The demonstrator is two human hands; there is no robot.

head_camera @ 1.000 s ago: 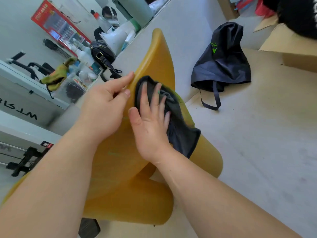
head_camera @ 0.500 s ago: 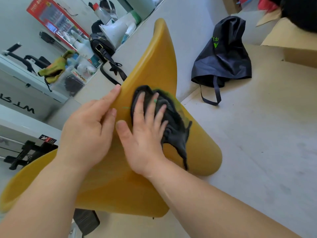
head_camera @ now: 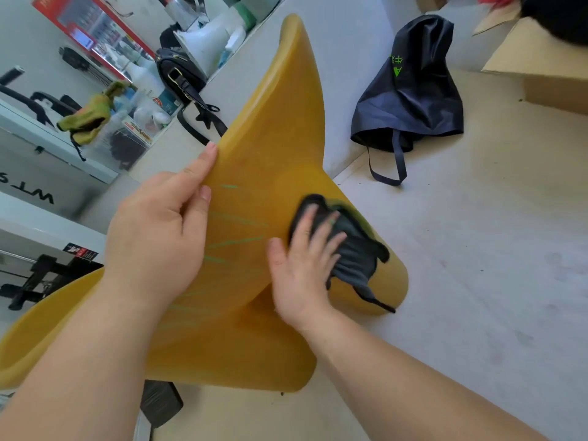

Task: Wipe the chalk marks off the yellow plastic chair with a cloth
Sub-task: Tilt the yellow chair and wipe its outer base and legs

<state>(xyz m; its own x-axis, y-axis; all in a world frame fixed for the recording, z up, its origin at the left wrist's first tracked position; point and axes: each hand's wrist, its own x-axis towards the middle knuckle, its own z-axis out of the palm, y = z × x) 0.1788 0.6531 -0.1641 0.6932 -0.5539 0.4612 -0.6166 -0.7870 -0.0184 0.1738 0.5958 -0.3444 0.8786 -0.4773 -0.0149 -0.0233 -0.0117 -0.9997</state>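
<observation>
From where I sit, the chair [head_camera: 264, 148] looks like smooth moulded plastic with a dull satin sheen, and the green chalk marks [head_camera: 235, 241] on it are thin and powdery. The cloth [head_camera: 353, 253] is soft, matt, dark grey fabric. The black bag [head_camera: 410, 100] looks thin, synthetic and faintly shiny on the matt floor [head_camera: 477, 249].

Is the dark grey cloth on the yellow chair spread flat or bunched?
Bunched: the dark grey cloth lies in wrinkled folds under the right hand, one corner trailing over the yellow plastic chair.
</observation>
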